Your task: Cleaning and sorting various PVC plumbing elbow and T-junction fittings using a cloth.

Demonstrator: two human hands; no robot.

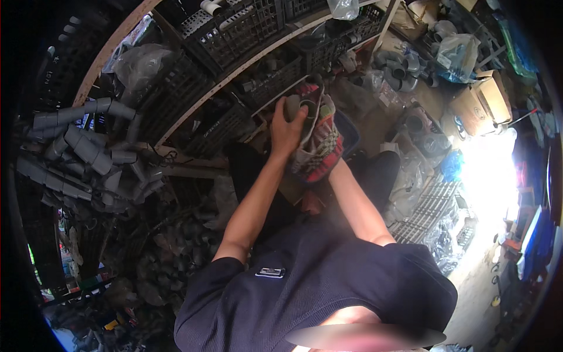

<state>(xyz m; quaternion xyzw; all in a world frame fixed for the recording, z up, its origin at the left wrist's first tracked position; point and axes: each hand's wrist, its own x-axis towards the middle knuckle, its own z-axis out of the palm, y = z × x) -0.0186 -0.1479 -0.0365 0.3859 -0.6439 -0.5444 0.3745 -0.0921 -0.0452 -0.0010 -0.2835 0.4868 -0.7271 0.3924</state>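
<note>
My left hand (286,127) grips a grey plastic pipe fitting (292,107), with the thumb across its round open end. A red, white and dark patterned cloth (317,152) is bunched against the fitting's right side. It covers my right hand, so the fingers are hidden; the right forearm (352,200) runs up into the cloth, which is held up in front of me. Below and behind the cloth shows part of a dark blue basin (349,132), between my knees. What the basin holds is hidden.
Black plastic crates (239,33) fill the shelves ahead. At left is a pile of grey pipe fittings (90,152). More grey fittings (398,70), a cardboard box (479,103) and a slatted crate (424,211) stand on the right. A steel shelf edge (233,81) crosses nearby.
</note>
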